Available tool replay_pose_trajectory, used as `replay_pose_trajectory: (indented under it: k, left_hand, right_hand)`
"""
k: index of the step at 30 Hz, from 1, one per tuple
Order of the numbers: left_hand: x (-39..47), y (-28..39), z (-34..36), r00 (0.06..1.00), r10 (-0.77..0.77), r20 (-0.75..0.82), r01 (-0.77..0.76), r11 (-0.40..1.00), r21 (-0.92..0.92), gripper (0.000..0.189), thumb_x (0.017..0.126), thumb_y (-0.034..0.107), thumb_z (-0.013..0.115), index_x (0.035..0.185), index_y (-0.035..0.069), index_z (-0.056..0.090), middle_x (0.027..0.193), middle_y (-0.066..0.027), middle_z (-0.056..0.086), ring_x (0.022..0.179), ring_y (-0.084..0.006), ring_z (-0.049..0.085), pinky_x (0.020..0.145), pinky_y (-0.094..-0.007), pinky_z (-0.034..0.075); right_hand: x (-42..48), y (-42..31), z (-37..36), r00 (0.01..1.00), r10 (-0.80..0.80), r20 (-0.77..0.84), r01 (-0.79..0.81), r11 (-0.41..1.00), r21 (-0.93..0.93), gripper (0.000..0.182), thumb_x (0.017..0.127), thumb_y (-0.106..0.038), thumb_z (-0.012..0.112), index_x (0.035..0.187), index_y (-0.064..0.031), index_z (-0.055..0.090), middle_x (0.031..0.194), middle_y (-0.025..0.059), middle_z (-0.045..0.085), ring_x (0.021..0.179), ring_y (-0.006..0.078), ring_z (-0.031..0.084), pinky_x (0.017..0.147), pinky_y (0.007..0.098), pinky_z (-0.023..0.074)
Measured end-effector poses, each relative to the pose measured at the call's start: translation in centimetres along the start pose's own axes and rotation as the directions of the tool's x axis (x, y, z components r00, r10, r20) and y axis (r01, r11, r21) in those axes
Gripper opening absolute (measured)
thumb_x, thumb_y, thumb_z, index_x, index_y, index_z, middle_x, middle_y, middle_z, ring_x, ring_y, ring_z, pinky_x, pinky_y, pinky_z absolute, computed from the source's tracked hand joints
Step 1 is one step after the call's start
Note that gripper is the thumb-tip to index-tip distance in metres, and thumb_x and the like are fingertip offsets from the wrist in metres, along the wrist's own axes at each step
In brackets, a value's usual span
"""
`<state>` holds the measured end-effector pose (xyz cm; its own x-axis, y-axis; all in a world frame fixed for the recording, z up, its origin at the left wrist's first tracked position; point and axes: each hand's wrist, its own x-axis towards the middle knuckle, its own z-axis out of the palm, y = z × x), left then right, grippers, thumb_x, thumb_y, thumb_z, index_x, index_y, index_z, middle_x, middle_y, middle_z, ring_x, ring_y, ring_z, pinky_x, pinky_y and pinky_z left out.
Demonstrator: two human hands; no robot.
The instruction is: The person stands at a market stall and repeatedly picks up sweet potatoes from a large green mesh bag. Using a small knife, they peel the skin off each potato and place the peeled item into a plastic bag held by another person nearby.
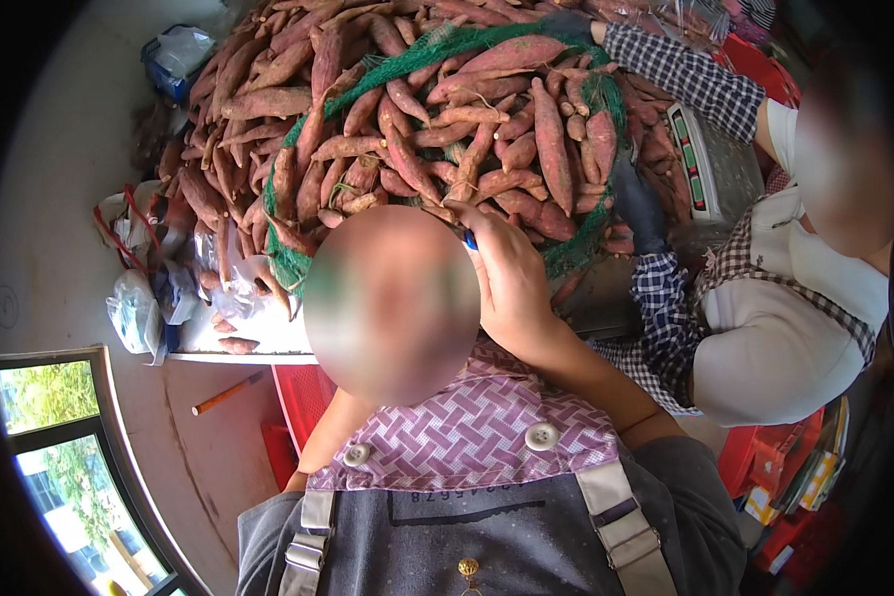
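Observation:
My right hand (508, 272) is at the near edge of a heap of sweet potatoes (268, 104), its fingers closed around a small tool with a blue part (470, 239). A thin dark end of the tool shows near the fingertips; its kind is not clear. My left hand is out of view behind a blurred round patch; only its forearm (328, 436) shows. Beyond my hands, a green mesh net (425, 54) lies in a ring around many reddish sweet potatoes (551, 145), with more outside it.
A co-worker's two dark-gloved hands (635, 201) are at the net's right side. Close by is a weighing scale (696, 167). Plastic bags (135, 316) sit at the left by the white table edge (231, 357). A red crate (298, 398) stands below the table.

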<state>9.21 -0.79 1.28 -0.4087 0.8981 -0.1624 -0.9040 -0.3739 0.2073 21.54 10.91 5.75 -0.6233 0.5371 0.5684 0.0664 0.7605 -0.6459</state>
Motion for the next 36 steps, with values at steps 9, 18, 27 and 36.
replay_pose_trajectory:
  k: [9, 18, 27, 36]
  left_hand:
    - [0.0, -0.8, -0.7, 0.994, -0.091, 0.051, 0.098, 0.985, -0.143, 0.052, 0.092, 0.025, 0.059, 0.133, 0.001, 0.04, 0.137, -0.0135, 0.046, 0.128, -0.0249, 0.044, 0.107, -0.0353, 0.042]
    - [-0.9, 0.7, 1.0, 0.987, -0.088, 0.138, 0.093, 0.995, -0.024, 0.071, 0.084, 0.03, 0.069, 0.138, 0.002, 0.033, 0.137, -0.0144, 0.044, 0.129, -0.0268, 0.043, 0.106, -0.0343, 0.043]
    - [0.8, 1.5, 2.7, 0.985, 0.064, 0.159, -0.159, 0.682, 0.714, 0.064, 0.08, 0.006, 0.072, 0.135, 0.003, 0.038, 0.123, -0.0085, 0.055, 0.113, -0.018, 0.053, 0.1, -0.0337, 0.04]
    - [1.8, 2.2, 2.2, 0.997, -0.003, 0.072, -0.055, 0.608, 0.792, 0.055, 0.084, 0.007, 0.069, 0.131, -0.001, 0.042, 0.118, -0.0088, 0.058, 0.107, -0.0163, 0.056, 0.096, -0.0331, 0.044]
  right_hand:
    - [-0.2, 0.2, 0.8, 0.998, 0.058, -0.039, -0.057, 0.998, 0.029, 0.038, 0.085, -0.002, 0.045, 0.123, -0.0006, 0.049, 0.106, 0.021, 0.059, 0.093, 0.039, 0.058, 0.081, 0.0435, 0.046]
    - [-4.0, 6.7, 4.0, 0.828, 0.466, 0.31, -0.559, 0.663, 0.498, 0.023, 0.098, -0.015, 0.046, 0.108, -0.0009, 0.061, 0.072, 0.0031, 0.057, 0.059, 0.0088, 0.05, 0.055, 0.0226, 0.0389]
    - [-0.8, 4.1, -0.4, 0.692, 0.372, 0.619, -0.692, 0.097, 0.715, 0.038, 0.097, -0.038, 0.048, 0.113, -0.0041, 0.059, 0.075, -0.0003, 0.06, 0.047, 0.0003, 0.029, 0.042, 0.0178, 0.0183]
    - [-1.8, 4.9, 0.7, 0.779, 0.421, 0.464, -0.599, 0.282, 0.75, 0.055, 0.082, -0.007, 0.068, 0.131, 0.0022, 0.045, 0.12, 0.0079, 0.058, 0.107, 0.0142, 0.056, 0.091, 0.0273, 0.0431]
